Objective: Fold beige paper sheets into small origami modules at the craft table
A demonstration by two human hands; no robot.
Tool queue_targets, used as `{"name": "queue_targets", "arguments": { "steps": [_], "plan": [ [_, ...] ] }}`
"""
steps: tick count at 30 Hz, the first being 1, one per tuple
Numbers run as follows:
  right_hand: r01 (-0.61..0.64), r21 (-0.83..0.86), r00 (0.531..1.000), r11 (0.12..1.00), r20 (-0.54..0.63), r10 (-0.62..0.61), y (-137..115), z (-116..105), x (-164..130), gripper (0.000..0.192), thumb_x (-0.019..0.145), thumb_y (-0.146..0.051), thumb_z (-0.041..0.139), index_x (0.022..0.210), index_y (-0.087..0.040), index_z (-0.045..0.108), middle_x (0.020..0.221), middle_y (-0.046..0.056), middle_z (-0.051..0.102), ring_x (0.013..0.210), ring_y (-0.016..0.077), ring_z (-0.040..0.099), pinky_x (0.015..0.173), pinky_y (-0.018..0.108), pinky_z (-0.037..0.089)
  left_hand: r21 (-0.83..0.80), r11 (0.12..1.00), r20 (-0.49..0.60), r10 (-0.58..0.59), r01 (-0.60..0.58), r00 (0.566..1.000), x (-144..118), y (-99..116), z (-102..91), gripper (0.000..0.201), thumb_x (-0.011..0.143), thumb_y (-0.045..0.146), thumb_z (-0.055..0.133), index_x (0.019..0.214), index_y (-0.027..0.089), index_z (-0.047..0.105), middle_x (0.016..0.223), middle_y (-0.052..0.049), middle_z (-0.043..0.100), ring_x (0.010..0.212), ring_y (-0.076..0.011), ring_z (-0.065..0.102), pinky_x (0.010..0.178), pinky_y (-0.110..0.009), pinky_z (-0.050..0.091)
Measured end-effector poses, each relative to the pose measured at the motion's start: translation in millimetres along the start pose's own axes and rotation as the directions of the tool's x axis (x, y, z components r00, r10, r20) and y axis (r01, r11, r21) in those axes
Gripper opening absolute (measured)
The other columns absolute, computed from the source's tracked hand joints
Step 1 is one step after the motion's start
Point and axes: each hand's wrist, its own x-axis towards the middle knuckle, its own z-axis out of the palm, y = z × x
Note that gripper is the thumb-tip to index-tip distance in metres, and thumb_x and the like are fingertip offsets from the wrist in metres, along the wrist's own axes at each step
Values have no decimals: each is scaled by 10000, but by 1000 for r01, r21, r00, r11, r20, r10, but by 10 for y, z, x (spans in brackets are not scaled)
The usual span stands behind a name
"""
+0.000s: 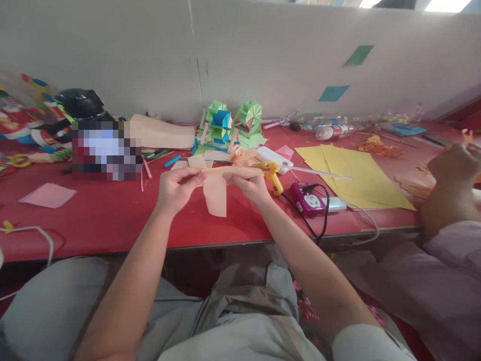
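Observation:
Both my hands hold a piece of peach-coloured paper (215,194) above the front of the red table. My left hand (178,188) pinches its upper left part between thumb and fingers. At the upper right, my right hand (250,185) grips it with the thumb on top. One flap hangs down between the hands, and a folded strip runs along the top to the right. Just beyond my right hand lies a yellow glue gun (274,176) with a clear glue stick (319,172) behind it. Peach paper scraps (197,161) lie behind the sheet.
Green and blue folded-paper models (221,125) stand at the back. A purple power strip (306,199) with cables, yellow paper sheets (361,175) and plastic bottles (332,131) are on the right. Pink paper (48,195) lies left. Another person's hand (453,170) is at far right.

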Motion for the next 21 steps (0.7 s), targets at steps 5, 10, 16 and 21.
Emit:
{"name": "queue_targets", "arguments": {
  "steps": [5,10,16,21],
  "plan": [
    [78,-56,997,995,10,-78,-34,7,2,103,838,-319,743,827,-255,822,902,16,793,883,221,726,824,359,570,1,1000,6,1,-1,1000,-4,10,-11,254,718,421,847,856,210,818,840,-53,790,760,-208,734,707,-304,611],
    [126,-91,992,988,29,-123,-83,18,-1,111,854,-310,727,833,-254,821,915,18,795,909,225,728,866,368,561,-6,1000,-3,0,0,1000,-12,19,-19,279,725,444,836,849,196,802,816,-53,777,740,-197,718,710,-304,598],
    [3,-57,999,998,46,-1,-143,47,-9,147,823,-346,743,795,-221,814,884,36,784,882,236,717,829,371,557,-98,994,-41,-43,39,998,2,-38,7,164,734,370,818,766,212,789,749,-16,727,680,-159,665,667,-288,562],
    [-231,99,973,968,21,230,-128,81,-20,248,726,-424,811,786,-183,793,892,61,784,916,274,722,816,397,592,-199,970,-45,-153,141,987,13,-48,60,179,702,365,831,754,200,783,726,-18,704,683,-170,664,684,-317,574]
  ]
}}
